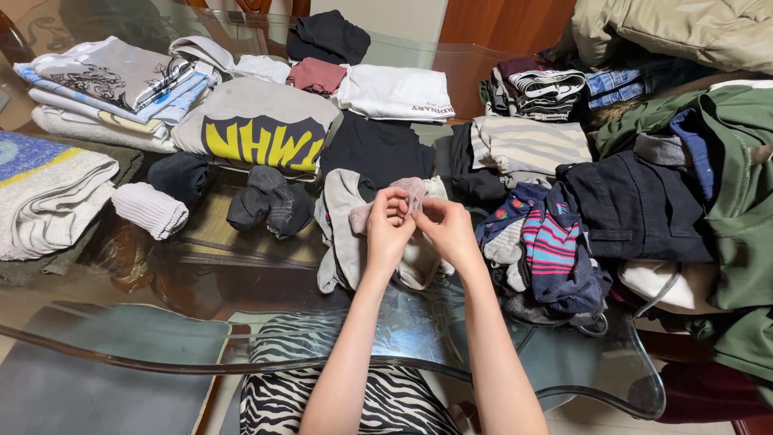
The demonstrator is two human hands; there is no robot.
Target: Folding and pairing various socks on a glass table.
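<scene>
My left hand [389,226] and my right hand [448,229] meet over the middle of a glass table [121,354]. Both pinch a small pale pink sock [412,193], held up between the fingertips. Under my hands lies a beige and white garment [342,217]. Just to the right sits a heap of small clothes with a pink-and-teal striped piece [551,242].
Folded shirts are stacked at the far left [105,84] and centre [262,125]. Rolled socks, white [149,209] and dark [270,205], lie to the left. A dark garment [628,205] and green jacket [737,185] pile up at the right. Zebra-print fabric [282,395] shows under the glass.
</scene>
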